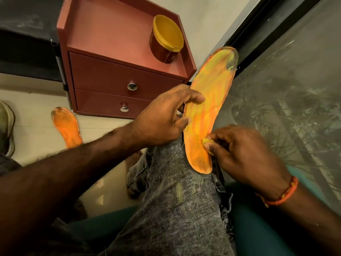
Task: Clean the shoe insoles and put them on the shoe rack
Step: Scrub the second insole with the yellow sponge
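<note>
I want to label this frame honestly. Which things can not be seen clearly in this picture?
Head view only:
- Yellow item pinched by the right hand: mostly hidden by the fingers, kind unclear.
- Held insole: underside faces away; left hand covers one edge.
- Print on the held insole: too small.
- Floor insole: heel hidden by the left forearm.
- Shoe: cut off by the left edge.
- Shoe rack: not identifiable.

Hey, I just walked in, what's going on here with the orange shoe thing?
A seated person is cleaning an orange insole propped on their knee. The left hand grips its edge to steady it, while the right hand pinches a small yellow scrap against its surface near the heel end. The toe end still looks grimy. A second insole lies on the floor, and an open yellow tub sits on the drawer unit.
</note>
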